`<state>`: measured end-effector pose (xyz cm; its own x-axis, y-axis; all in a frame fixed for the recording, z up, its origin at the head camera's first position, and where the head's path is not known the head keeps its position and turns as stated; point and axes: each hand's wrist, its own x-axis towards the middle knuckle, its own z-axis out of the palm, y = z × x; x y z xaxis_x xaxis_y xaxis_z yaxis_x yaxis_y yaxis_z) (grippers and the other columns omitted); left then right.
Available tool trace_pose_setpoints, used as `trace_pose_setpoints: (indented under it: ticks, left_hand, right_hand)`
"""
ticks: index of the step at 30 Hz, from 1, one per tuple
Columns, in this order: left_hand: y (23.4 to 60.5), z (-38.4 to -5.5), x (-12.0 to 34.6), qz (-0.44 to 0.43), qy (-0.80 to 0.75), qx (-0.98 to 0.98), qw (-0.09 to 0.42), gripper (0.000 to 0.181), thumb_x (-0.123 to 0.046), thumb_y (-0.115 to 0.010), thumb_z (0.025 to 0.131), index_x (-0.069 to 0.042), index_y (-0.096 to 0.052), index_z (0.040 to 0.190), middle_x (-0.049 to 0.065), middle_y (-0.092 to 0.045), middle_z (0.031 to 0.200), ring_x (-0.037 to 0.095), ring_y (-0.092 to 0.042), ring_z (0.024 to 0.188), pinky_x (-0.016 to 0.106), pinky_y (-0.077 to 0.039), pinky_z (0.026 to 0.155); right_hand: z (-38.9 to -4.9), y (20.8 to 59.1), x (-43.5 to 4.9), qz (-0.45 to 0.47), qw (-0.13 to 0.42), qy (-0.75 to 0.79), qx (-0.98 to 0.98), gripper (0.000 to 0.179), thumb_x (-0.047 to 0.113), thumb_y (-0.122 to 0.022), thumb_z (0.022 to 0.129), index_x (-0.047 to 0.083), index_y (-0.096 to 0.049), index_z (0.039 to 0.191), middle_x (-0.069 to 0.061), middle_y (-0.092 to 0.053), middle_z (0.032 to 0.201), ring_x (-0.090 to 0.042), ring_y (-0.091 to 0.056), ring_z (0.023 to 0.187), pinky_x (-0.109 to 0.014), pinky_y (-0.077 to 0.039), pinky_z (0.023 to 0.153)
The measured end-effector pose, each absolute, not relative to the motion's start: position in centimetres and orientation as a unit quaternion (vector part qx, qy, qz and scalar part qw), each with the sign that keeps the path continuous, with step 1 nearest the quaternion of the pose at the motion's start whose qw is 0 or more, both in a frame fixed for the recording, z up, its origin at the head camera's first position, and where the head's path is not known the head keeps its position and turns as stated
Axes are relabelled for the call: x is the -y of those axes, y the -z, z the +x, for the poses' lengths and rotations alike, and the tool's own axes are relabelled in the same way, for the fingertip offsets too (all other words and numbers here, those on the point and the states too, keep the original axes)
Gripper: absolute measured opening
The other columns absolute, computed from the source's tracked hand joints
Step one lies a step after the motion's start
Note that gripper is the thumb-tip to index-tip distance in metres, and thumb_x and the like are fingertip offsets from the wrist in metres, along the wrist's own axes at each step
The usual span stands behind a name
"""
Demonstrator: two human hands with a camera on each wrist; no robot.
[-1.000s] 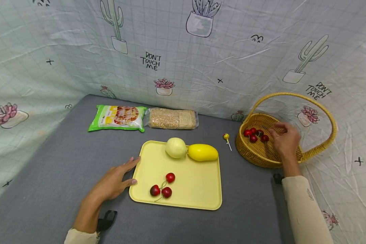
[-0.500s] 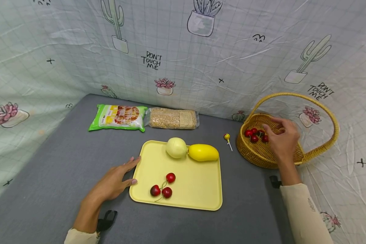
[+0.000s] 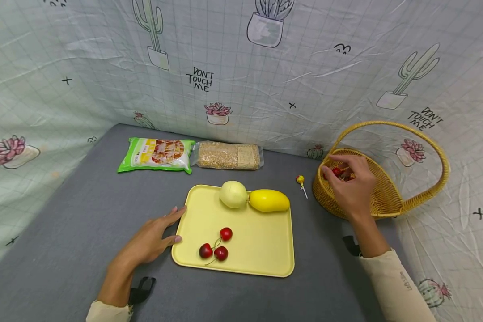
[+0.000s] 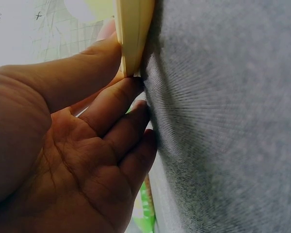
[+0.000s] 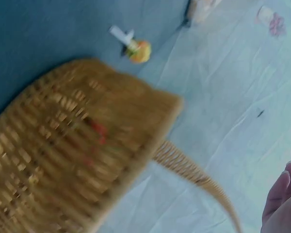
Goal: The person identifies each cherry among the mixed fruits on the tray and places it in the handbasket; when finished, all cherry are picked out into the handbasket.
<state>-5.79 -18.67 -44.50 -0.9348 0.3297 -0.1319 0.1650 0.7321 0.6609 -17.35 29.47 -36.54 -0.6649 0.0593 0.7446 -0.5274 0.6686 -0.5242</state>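
My left hand rests at the left edge of a yellow tray, thumb and fingers extended and touching its rim. In the left wrist view, the thumb and fingers of the left hand meet the tray's edge. On the tray lie a pale round onion-like item, a yellow mango-like fruit and three cherries. My right hand hovers over a wicker basket, thumb and fingers apart around nothing visible. Cherries inside the basket are partly hidden by that hand.
A wrapped lollipop lies between tray and basket. Behind the tray are a green-edged food bag and a clear pack of grains. The basket's tall handle arches at the right, near the printed cloth backdrop.
My right hand has moved left across the basket, from its right side to above the cherries, now covering most of them. The left hand and tray have stayed put.
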Motion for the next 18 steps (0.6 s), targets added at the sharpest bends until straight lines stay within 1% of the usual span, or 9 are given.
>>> trace_pose_setpoints:
  ticks: [2, 4, 9, 11, 15, 18]
  left_hand:
    - [44.5, -5.8, 18.7, 0.133, -0.341, -0.923, 0.121, 0.081, -0.018, -0.078, 0.097, -0.012, -0.038, 0.167, 0.029, -0.037, 0.167, 0.054, -0.040, 0.151, 0.073, -0.039, 0.115]
    - [44.5, -5.8, 18.6, 0.133, -0.340, -0.923, 0.121, 0.081, -0.018, -0.078, 0.097, -0.013, -0.038, 0.167, 0.029, -0.037, 0.167, 0.054, -0.040, 0.151, 0.073, -0.039, 0.115]
    - [44.6, -5.7, 18.6, 0.135, -0.341, -0.923, 0.116, 0.081, -0.018, -0.078, 0.096, -0.013, -0.038, 0.166, 0.028, -0.038, 0.167, 0.054, -0.041, 0.150, 0.073, -0.039, 0.115]
    - [44.6, -5.7, 18.6, 0.136, -0.343, -0.923, 0.113, 0.081, -0.017, -0.078, 0.096, -0.012, -0.039, 0.166, 0.028, -0.038, 0.166, 0.054, -0.041, 0.150, 0.073, -0.039, 0.115]
    - [44.6, -5.7, 18.6, 0.137, -0.343, -0.923, 0.110, 0.080, -0.016, -0.078, 0.096, -0.012, -0.039, 0.166, 0.028, -0.039, 0.166, 0.054, -0.041, 0.150, 0.073, -0.039, 0.115]
    - [44.6, -5.7, 18.7, 0.137, -0.341, -0.923, 0.111, 0.080, -0.016, -0.078, 0.096, -0.011, -0.039, 0.166, 0.028, -0.038, 0.166, 0.054, -0.042, 0.150, 0.073, -0.039, 0.115]
  right_hand:
    - [-16.9, 36.3, -28.7, 0.160, 0.379, -0.380, 0.828, 0.034, 0.001, -0.093, 0.079, 0.005, -0.083, 0.111, -0.013, -0.074, 0.094, 0.003, -0.050, 0.087, -0.015, -0.042, 0.066]
    - [-16.5, 36.2, -28.0, 0.178, 0.375, -0.379, 0.827, 0.035, 0.002, -0.094, 0.078, 0.007, -0.083, 0.111, -0.012, -0.074, 0.092, 0.002, -0.049, 0.086, -0.014, -0.041, 0.066]
    - [-15.4, 36.0, -26.3, 0.224, 0.357, -0.392, 0.818, 0.038, -0.001, -0.094, 0.076, 0.007, -0.083, 0.111, -0.010, -0.070, 0.087, -0.007, -0.047, 0.082, -0.016, -0.037, 0.067]
    - [-14.9, 35.9, -25.6, 0.240, 0.347, -0.398, 0.815, 0.039, -0.003, -0.094, 0.075, 0.007, -0.083, 0.111, -0.009, -0.070, 0.088, -0.010, -0.048, 0.081, -0.017, -0.037, 0.069]
    - [-13.8, 35.9, -24.1, 0.265, 0.320, -0.396, 0.819, 0.040, -0.004, -0.094, 0.075, 0.008, -0.083, 0.111, -0.008, -0.074, 0.093, -0.011, -0.051, 0.082, -0.018, -0.041, 0.070]
    - [-13.1, 36.1, -23.1, 0.281, 0.296, -0.390, 0.826, 0.040, -0.003, -0.094, 0.076, 0.009, -0.083, 0.112, -0.007, -0.074, 0.095, -0.013, -0.051, 0.081, -0.021, -0.042, 0.068]
